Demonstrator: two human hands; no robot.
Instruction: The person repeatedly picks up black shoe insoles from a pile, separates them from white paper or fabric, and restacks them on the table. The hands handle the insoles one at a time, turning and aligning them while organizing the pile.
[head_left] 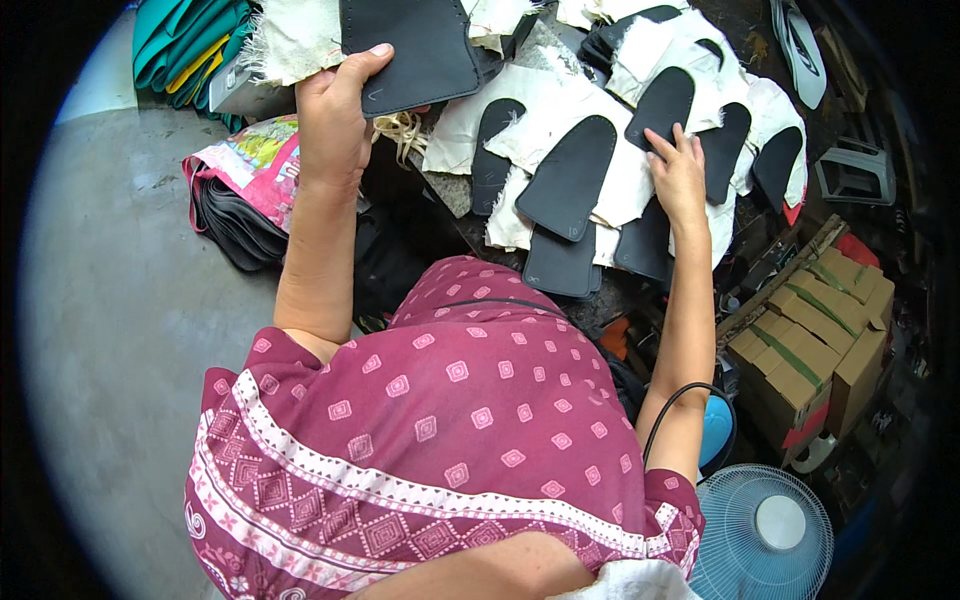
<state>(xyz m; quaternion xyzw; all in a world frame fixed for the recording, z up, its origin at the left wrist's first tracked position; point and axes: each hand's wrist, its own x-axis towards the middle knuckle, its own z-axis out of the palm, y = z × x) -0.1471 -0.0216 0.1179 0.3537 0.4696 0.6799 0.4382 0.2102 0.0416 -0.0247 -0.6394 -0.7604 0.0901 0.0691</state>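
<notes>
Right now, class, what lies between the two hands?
In the head view, between left hand and right hand: black shoe-shaped pieces on frayed white cloth.

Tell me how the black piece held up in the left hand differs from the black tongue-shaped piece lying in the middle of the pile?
The held black piece is broad and squarish; the tongue-shaped piece is narrower with a rounded tip. The held piece is gripped in the left hand, raised off the pile; the tongue-shaped piece lies flat on white cloth, untouched. Both are dark, thin and matte.

Cut pieces (566, 178) overlap on bench (447, 190) — boxes (812, 345) right, fan (765, 533) nearer.
</notes>
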